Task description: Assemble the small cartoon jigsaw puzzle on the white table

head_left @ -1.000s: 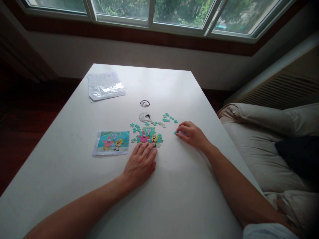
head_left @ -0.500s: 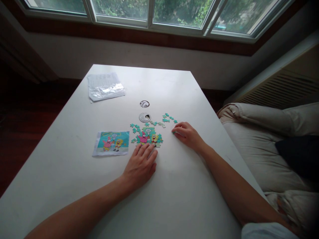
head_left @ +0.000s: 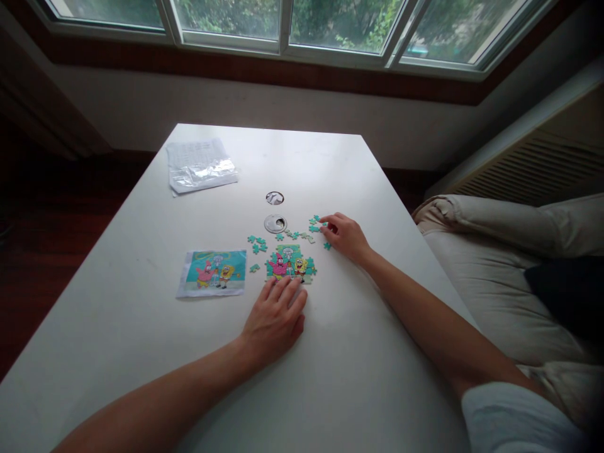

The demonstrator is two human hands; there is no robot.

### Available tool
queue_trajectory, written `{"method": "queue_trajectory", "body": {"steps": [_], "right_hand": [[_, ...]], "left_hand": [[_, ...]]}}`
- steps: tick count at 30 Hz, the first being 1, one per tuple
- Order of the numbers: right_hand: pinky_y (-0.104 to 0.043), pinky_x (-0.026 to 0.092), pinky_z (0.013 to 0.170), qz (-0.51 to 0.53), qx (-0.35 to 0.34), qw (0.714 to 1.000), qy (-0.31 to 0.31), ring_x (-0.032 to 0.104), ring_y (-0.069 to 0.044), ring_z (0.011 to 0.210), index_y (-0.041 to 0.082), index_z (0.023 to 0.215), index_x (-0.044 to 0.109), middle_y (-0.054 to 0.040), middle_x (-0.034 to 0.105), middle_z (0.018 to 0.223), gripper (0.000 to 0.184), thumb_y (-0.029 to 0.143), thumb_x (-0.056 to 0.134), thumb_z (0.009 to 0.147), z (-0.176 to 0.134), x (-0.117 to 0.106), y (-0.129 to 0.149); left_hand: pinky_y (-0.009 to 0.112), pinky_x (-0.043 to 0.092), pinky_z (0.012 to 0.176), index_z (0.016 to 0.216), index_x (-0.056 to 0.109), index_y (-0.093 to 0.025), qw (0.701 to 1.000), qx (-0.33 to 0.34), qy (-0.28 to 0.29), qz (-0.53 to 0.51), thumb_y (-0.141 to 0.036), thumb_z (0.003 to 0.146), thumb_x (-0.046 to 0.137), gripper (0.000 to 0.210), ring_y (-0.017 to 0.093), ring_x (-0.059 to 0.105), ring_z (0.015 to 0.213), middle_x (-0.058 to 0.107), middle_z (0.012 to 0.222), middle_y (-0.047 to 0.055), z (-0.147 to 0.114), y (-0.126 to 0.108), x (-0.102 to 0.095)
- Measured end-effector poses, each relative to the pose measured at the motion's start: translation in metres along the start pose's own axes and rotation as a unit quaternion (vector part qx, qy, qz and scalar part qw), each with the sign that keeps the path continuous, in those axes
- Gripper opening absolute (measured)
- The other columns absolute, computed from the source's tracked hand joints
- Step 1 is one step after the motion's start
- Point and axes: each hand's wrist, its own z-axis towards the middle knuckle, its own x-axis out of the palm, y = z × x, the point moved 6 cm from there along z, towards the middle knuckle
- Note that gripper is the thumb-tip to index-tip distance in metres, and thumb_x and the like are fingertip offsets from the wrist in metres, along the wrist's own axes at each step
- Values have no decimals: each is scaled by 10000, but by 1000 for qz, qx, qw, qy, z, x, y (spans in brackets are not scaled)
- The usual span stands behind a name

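Part-built cartoon jigsaw lies mid-desk, approx. centre of the white desk. Left hand rests flat just below it, fingers spread, fingertips touching its near edge; nothing held. Loose teal pieces scattered just beyond the jigsaw & to its left; one stray piece sits near the right hand's knuckles. Right hand is among the far-right pieces, fingers curled, thumb & forefinger pinched together at a teal piece; prob. gripping it, but too small to be sure. Reference picture w/ the same cartoon lies flat left of the jigsaw, near but apart. Round metal lid just beyond the pieces; a desk grommet hole behind that. Crumpled clear plastic bag on a paper sheet far left, well apart. Cushioned seat beside desk at right; windows along the back wall.
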Motion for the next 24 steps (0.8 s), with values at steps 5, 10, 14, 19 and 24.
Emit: {"method": "queue_trajectory", "body": {"steps": [5,10,14,19,24], "right_hand": [[-320,483,745,-60,26,998,11,605,-176,742,250,1058,753,-44,649,922,221,354,626,910,25,12,3],[-331,473,750,-95,33,994,40,606,-200,806,261,1024,752,-54,645,970,181,332,637,903,36,19,5],[-363,485,799,-107,21,994,29,596,-241,922,261,1037,736,-73,633,1000,178,333,615,927,36,20,5],[-406,489,858,-112,13,994,5,558,-284,1017,246,1013,722,-98,627,988,169,350,613,937,32,20,6],[-401,472,896,-90,16,996,16,555,-269,1012,234,985,711,-87,624,987,140,322,618,925,33,21,4]], "left_hand": [[531,309,1193,1358,557,-188,1000,-3,5,2,-329,959,522,425,321,435,1395,485,1528,124,-1,1,0],[534,306,1191,1360,553,-198,1000,-10,4,-2,-325,953,531,427,315,440,1394,485,1527,123,-1,2,0],[530,304,1193,1357,554,-196,1000,-9,4,-2,-324,956,529,422,314,440,1392,483,1528,125,0,2,-1],[524,294,1200,1366,550,-189,1000,-9,12,0,-330,963,517,428,316,433,1397,477,1533,124,0,3,0],[527,294,1200,1369,553,-192,1000,-10,10,-1,-337,958,533,437,317,430,1397,483,1528,123,-1,3,2]]}}
